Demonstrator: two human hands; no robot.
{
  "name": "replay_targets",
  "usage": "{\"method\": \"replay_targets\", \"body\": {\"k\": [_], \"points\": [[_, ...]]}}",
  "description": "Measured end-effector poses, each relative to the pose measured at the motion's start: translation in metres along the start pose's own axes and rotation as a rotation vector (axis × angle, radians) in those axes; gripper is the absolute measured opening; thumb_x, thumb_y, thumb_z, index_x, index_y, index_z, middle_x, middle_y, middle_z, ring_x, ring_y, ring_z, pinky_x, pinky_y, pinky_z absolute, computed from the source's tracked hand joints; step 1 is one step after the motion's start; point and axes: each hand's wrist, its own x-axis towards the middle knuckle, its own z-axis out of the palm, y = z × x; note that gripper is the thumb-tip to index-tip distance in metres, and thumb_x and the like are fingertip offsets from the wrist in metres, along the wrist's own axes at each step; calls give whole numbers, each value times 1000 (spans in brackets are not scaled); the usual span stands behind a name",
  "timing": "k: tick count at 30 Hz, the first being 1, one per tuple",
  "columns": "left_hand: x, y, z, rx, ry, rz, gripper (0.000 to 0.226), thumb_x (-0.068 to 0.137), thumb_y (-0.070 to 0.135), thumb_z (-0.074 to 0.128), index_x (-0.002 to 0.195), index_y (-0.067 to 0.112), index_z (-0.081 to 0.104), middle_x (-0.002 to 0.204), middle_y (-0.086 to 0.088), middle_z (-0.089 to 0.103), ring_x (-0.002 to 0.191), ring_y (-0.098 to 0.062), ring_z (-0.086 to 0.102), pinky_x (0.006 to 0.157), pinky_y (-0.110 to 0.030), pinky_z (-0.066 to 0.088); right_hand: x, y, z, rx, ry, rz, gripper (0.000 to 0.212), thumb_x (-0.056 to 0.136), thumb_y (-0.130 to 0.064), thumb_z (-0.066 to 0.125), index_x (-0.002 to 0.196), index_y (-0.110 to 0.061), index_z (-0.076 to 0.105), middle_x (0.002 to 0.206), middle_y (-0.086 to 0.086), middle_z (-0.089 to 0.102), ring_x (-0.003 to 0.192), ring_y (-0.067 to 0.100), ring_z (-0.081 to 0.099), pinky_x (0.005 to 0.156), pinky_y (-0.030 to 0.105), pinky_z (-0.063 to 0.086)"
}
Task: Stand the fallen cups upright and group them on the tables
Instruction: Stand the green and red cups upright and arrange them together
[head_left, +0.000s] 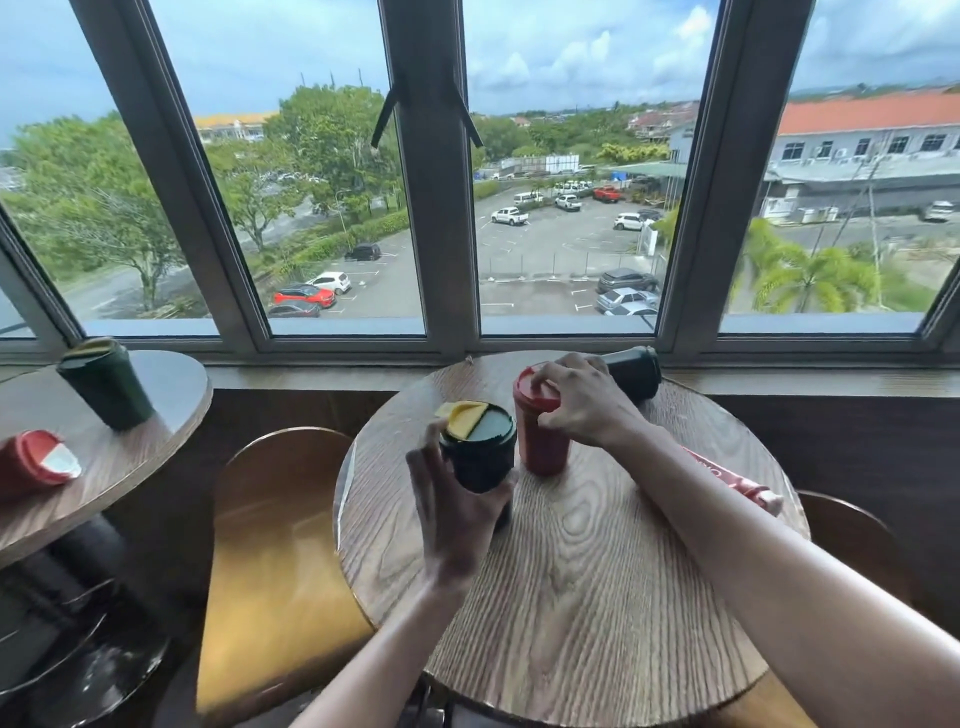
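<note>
On the round wooden table (582, 571) my left hand (457, 514) grips a dark green cup with a yellow lid flap (478, 441), held upright. Just right of it stands a red cup (540, 441); my right hand (587, 402) is closed over its lid. Behind that hand a black cup (631, 369) lies on its side by the window. A red cup (737, 483) lies fallen at the table's right edge, partly hidden by my right forearm. On the left table (104, 467) a dark green cup (106, 384) stands upright and a red cup (34, 462) lies on its side.
A window with grey frames (436, 208) runs along the far side of both tables. A wooden chair back (275, 545) sits between the tables, and another chair (852, 540) shows at the right. A dark stool base (78, 649) is below the left table.
</note>
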Motion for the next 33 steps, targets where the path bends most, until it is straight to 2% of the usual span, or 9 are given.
{"method": "replay_targets", "body": {"k": [5,8,10,13,18,20,25,30,33], "points": [[-5,4,9,57,-2,-5,121,54,39,92,147,29,16,128,-1,31,126,-23,34,111,-53,36,1,2,-9,-12,-72,-24,57,76,-18,67,132,-24,55,134,6,46,128,32,31,106,39,31],[-6,2,8,13,-87,-128,133,54,40,92,153,30,5,143,-6,33,134,-23,26,119,-43,15,0,4,-7,-4,-58,-29,58,76,-15,66,133,-24,54,135,6,45,128,31,30,106,39,31],[-3,-2,3,-4,-181,-199,134,53,41,92,153,31,4,148,-1,40,134,-26,31,116,-50,23,0,4,-5,-7,-49,-34,58,76,-15,65,133,-23,54,136,6,45,129,32,30,107,38,30],[6,-16,-10,-185,-423,-257,116,51,39,87,146,27,22,127,8,56,121,-9,48,109,-48,37,0,5,-6,-4,-56,-37,58,77,-15,66,133,-23,53,137,6,44,130,32,28,107,39,30],[35,-26,-37,-358,-778,-330,94,50,28,84,135,24,45,127,6,61,117,-6,57,89,-16,48,0,5,-7,-8,-62,-48,58,78,-13,62,134,-22,53,138,7,44,130,32,28,107,37,29],[45,-25,-40,-352,-832,-355,86,53,20,85,131,20,50,123,4,65,117,-11,59,84,-16,50,-1,4,-7,-8,-60,-52,59,78,-10,60,134,-22,52,138,7,44,130,32,28,108,35,27],[38,-21,-28,-279,-704,-298,74,62,6,89,121,31,52,113,11,68,106,-1,62,78,-13,51,-2,6,-7,12,-57,-51,55,76,-6,59,129,-21,55,137,7,46,131,31,27,107,34,28],[15,-16,-10,-210,-494,-285,81,54,28,93,116,28,40,110,2,64,99,-9,63,77,-32,58,-1,8,-7,18,-54,-57,54,75,-5,58,127,-20,55,136,7,47,130,29,28,106,33,28],[6,-11,5,-158,-370,-245,82,51,33,93,108,28,34,114,-2,56,105,-17,59,82,-28,52,-1,8,-6,21,-45,-63,52,76,-6,59,126,-20,56,136,7,47,129,29,29,105,32,29]]}}
